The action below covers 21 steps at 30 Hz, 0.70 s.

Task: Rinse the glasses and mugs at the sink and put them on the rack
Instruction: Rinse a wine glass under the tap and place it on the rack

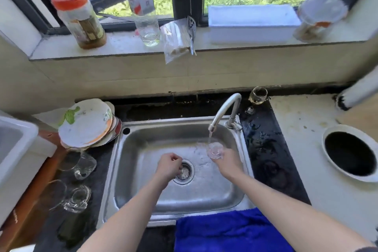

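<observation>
My right hand (227,160) grips a small clear glass (214,149) under the water that runs from the tap (225,110). The steel sink (143,194) lies below it. Over the drain (184,172) my left hand (168,166) hangs with its fingers curled in, nothing visible in it. Several clear glass mugs (78,164) stand on the dark counter left of the sink. A stemmed glass (258,95) stands behind the tap. No rack is visible.
A stack of plates (88,125) leans at the sink's back left corner. A blue cloth (225,231) drapes over the front edge. On the right, the white counter has a round hole (351,153). Jars, a bottle and a white box line the windowsill (122,47).
</observation>
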Available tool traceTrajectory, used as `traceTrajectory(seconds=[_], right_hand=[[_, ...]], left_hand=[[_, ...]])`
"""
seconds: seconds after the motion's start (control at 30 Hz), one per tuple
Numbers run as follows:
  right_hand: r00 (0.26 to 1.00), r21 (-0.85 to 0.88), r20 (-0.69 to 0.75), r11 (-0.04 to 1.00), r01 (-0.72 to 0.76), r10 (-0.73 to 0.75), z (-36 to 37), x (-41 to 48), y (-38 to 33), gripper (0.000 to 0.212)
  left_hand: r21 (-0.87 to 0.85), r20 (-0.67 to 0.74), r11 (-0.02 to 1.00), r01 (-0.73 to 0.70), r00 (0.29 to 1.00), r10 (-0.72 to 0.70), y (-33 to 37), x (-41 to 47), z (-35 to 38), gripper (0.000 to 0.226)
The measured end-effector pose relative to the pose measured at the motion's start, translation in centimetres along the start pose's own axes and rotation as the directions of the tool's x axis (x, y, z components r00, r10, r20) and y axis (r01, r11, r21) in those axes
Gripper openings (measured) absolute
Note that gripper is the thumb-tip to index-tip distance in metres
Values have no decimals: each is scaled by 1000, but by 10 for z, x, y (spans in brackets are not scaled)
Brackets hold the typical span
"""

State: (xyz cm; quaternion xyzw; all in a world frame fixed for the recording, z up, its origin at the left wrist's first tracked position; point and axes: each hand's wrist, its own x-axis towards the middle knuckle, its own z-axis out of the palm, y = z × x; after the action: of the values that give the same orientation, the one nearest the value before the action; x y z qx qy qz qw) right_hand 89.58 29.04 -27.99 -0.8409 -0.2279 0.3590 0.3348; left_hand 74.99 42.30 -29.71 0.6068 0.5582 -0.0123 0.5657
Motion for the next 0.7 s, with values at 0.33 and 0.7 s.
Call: traceTrajectory(seconds=[0.33,0.7], right_hand=[[915,227,-278,945,-234,293,14,-62,30,35],[773,622,-463,781,-65,433,-21,-200,125,35]], left_hand=[[386,296,868,-312,933,204,4,-8,23,16],[482,610,593,-646,732,302,13,-110,139,19]])
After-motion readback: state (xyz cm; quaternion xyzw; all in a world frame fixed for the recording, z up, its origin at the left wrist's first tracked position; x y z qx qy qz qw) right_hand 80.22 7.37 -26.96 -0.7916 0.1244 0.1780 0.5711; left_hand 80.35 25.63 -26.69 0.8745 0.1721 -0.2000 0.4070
